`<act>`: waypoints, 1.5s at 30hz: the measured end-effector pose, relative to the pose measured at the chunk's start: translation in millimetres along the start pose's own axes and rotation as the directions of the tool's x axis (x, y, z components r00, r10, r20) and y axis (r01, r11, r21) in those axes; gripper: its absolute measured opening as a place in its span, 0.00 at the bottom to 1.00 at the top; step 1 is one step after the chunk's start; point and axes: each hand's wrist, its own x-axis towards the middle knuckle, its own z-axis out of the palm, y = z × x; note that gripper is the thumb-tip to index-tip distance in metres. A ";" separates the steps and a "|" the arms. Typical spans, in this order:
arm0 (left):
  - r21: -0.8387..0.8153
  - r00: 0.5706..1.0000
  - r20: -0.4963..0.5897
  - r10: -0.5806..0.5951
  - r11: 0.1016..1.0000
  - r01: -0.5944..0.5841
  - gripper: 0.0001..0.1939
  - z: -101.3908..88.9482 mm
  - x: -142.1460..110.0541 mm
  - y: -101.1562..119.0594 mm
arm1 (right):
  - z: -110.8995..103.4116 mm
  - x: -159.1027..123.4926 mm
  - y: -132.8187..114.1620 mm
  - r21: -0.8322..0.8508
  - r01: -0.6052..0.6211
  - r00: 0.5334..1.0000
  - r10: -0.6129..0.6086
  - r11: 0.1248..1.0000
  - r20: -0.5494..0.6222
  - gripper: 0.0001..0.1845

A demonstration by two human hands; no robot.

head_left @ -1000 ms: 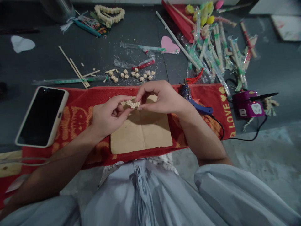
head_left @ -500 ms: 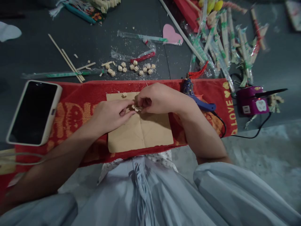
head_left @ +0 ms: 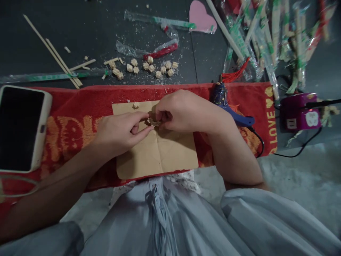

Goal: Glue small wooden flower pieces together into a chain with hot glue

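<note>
In the head view, both hands and the pale cluster between them had dropped lower over the card (head_left: 160,154) since the earliest frame, and a small loose piece (head_left: 135,105) had come into sight just beyond the left hand. The left hand (head_left: 117,133) had its thumb and forefinger closed about the near end of the cluster (head_left: 152,123). The right hand (head_left: 181,112) pinched the other end, its fingertips partly hiding it. Whether the cluster touched the card could not be told.

Handling so small a thing well seemed to call for a light, even pinch from both sides, the left hand steadying while the right adjusted, since a hard squeeze could part the joined bits. Keeping low over the card looked wise, as a dropped bit would land close by.

More wooden bits (head_left: 149,65) lay on the bench (head_left: 106,32) beyond both hands. The glue gun (head_left: 230,108) rested on the red towel (head_left: 87,95), just beyond the right forearm; its nozzle was best kept clear of the skin.
</note>
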 end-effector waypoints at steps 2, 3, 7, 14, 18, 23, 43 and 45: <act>-0.001 1.000 -0.001 0.010 1.000 -0.010 0.15 1.3 0.0 1.2 | -0.2 -0.5 1.1 0.014 0.023 1.000 -0.023 1.000 -0.018 0.08; 0.006 1.000 -0.005 0.010 1.000 -0.010 0.15 1.4 -0.4 2.6 | -1.6 -0.7 0.0 0.004 0.012 1.000 -0.012 1.000 -0.008 0.08; 0.081 1.000 -0.028 -0.011 0.997 0.013 0.20 -2.2 -4.0 13.6 | -12.9 -1.0 -12.0 -0.102 -0.098 0.986 0.111 0.990 0.127 0.08; 0.190 1.000 -0.010 0.026 0.982 -0.023 0.33 -8.4 -7.9 21.3 | -17.1 2.0 -17.3 -0.142 -0.102 0.974 0.128 0.985 0.188 0.10; 0.202 0.999 0.049 -0.005 0.979 -0.005 0.37 -6.6 -9.8 17.3 | -14.6 2.5 -14.1 -0.145 -0.058 0.981 0.083 0.988 0.174 0.12; 0.186 0.998 0.068 -0.017 0.982 0.004 0.33 -5.4 -12.4 13.7 | -14.8 2.8 -14.1 -0.160 -0.076 0.976 0.106 0.984 0.188 0.14; 0.043 1.000 -0.005 -0.002 0.999 0.002 0.31 -5.6 -14.1 8.5 | -15.3 2.9 -16.1 -0.123 -0.094 0.977 0.115 0.988 0.177 0.14; 0.070 0.998 -0.058 0.022 0.997 -0.018 0.29 -5.8 -13.7 11.0 | -16.2 3.4 -17.5 -0.128 -0.118 0.972 0.141 0.985 0.189 0.13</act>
